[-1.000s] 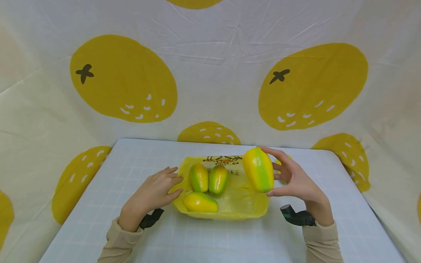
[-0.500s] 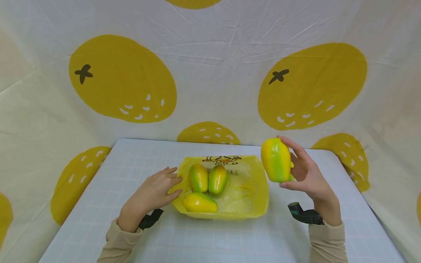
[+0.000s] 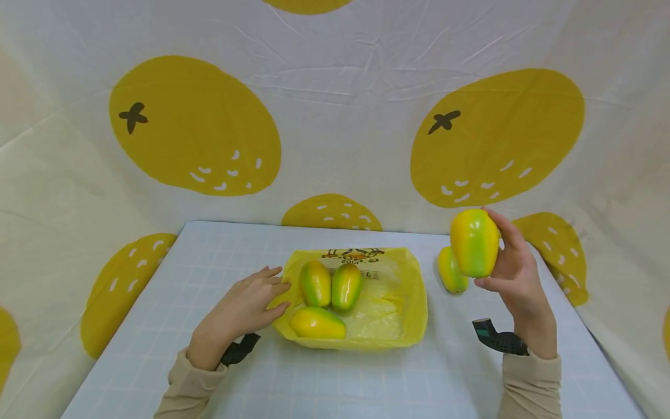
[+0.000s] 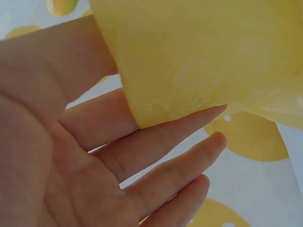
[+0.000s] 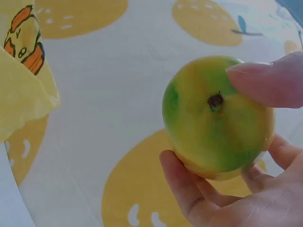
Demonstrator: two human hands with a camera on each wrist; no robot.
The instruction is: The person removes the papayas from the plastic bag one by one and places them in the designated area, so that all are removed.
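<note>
In the head view, my right hand (image 3: 523, 279) holds a yellow-green papaya (image 3: 474, 243) up over the right side of the table. Its thumb presses near the brown stem end of the papaya (image 5: 215, 127) in the right wrist view, with fingers curved round the far side. My left hand (image 3: 246, 302) stays at the left edge of a yellow plastic bag (image 3: 387, 343), fingers loosely extended. In the left wrist view the bag's plastic (image 4: 189, 56) overlaps several fingertips. Three similar fruits lie in the bag: two side by side, one fruit (image 3: 318, 323) in front.
Another yellow-green fruit (image 3: 451, 270) lies on the table right of the bag, just behind the raised papaya in the head view. A pale checked cover (image 3: 314, 384) spans the table. Behind it hangs a white cloth (image 3: 340, 116) printed with big yellow fruits.
My right hand has carried the papaya from over the bag's right end to the right and upward, bringing the fruit on the table into view. The left hand and the bag have stayed put.
</note>
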